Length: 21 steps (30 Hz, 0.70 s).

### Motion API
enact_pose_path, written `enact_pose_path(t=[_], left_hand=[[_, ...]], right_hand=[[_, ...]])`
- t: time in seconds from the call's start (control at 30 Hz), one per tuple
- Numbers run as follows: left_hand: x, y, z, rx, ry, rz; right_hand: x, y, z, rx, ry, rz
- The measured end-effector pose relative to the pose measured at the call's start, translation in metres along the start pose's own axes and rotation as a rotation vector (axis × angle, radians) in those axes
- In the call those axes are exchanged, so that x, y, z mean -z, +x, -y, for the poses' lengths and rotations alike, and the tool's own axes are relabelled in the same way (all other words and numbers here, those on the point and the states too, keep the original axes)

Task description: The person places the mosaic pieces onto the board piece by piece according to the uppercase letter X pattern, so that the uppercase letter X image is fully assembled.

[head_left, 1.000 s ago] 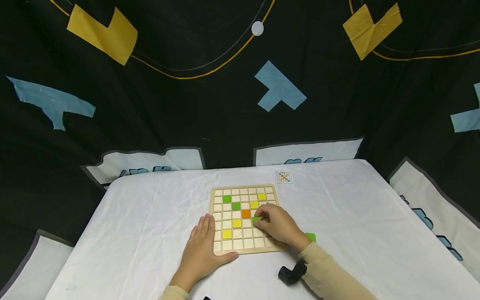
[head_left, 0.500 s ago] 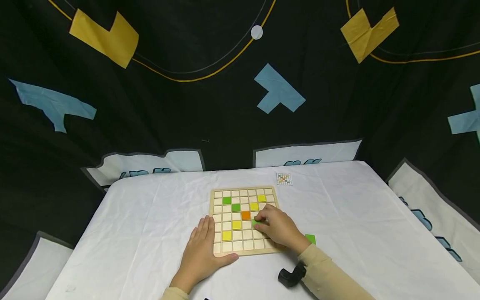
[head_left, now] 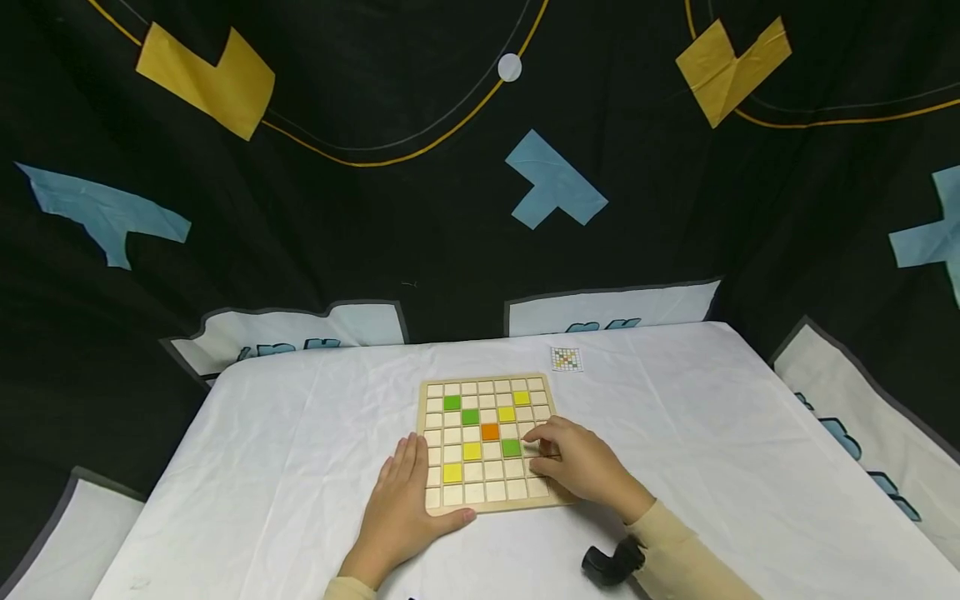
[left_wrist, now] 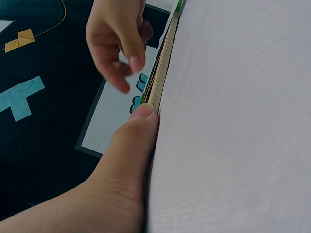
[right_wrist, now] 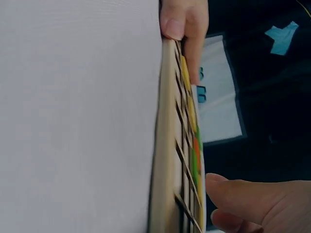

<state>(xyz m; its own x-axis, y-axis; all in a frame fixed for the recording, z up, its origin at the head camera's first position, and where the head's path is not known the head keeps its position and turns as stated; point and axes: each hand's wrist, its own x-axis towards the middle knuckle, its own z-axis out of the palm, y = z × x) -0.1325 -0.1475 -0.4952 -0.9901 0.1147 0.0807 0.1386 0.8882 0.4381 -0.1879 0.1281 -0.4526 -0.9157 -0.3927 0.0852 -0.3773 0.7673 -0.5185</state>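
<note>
A square wooden grid board (head_left: pixel 495 504) lies on the white-covered table, filled with pale squares and some coloured tiles. My left hand (head_left: pixel 401 508) rests along its left edge with fingers straight, the thumb reaching to the front edge. Over the board's right side, my right hand (head_left: pixel 585 467) has loosely bent fingers and nothing between them. Just left of those fingertips, a green tile (head_left: pixel 512 448) lies in the grid, diagonally below an orange tile (head_left: pixel 490 432). Two more green tiles (head_left: pixel 470 417) and several yellow tiles (head_left: pixel 472 451) form diagonal lines with them.
A small card printed with a coloured grid (head_left: pixel 567 359) lies beyond the board's far right corner. A black curved piece (head_left: pixel 613 562) is by the right sleeve. Another green tile (left_wrist: pixel 180 5) shows at the top of the left wrist view. A dark patterned curtain (head_left: pixel 450 233) hangs behind.
My right hand has let go of the green tile, which now lies in the grid, and has moved right. It now hides the loose green tile beside the board. My left hand stays put.
</note>
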Motion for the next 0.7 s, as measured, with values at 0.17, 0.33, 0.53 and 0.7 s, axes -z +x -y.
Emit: enact_pose_path(t=[0.17,0.33,0.53,0.7], left_hand=[[0.000,-0.001,0.000,-0.004,-0.005,0.000],[-0.001,0.000,0.001,-0.009,-0.006,-0.002],[0.000,0.000,0.001,-0.016,-0.001,-0.004],[0.001,0.000,0.001,-0.017,0.011,-0.009]], right_hand=[[0.017,-0.015,-0.014,-0.050,-0.026,0.010],[0.032,-0.032,-0.034,-0.131,-0.056,0.034],[0.049,-0.052,-0.058,-0.178,-0.068,0.056],[0.054,-0.059,-0.067,-0.188,-0.043,0.070]])
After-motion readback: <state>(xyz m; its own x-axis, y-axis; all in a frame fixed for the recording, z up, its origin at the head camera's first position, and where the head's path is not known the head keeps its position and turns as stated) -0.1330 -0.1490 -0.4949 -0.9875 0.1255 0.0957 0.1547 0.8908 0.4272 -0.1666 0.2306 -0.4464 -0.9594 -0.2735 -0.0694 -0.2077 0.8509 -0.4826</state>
